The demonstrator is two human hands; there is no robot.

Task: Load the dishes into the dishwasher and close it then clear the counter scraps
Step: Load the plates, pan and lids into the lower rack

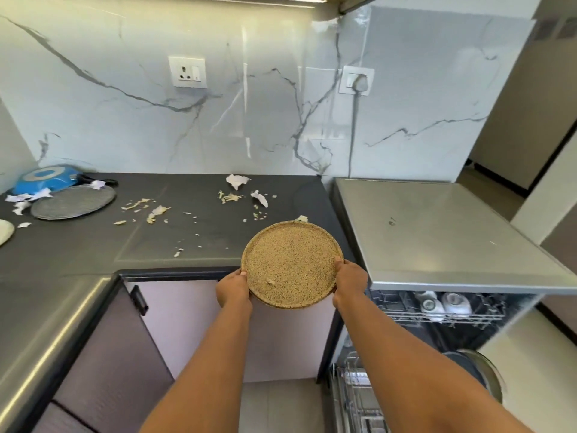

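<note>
A round tan speckled plate [292, 264] is held over the front edge of the dark counter [193, 245]. My left hand [234, 290] grips its left rim and my right hand [349, 284] grips its right rim. The dishwasher [437, 310] at the right stands open, with white cups in its upper rack [443, 303] and a steel bowl in the lower rack [480, 379]. Vegetable scraps [231, 197] and torn paper bits [237, 181] lie scattered on the counter. A grey plate [73, 201] and a blue pan [46, 179] sit at the far left.
A steel top [437, 232] covers the dishwasher. A cabinet door with a black handle [139, 300] is below the counter. A marble wall with a socket [187, 71] stands behind. A white object [4, 231] shows at the left edge.
</note>
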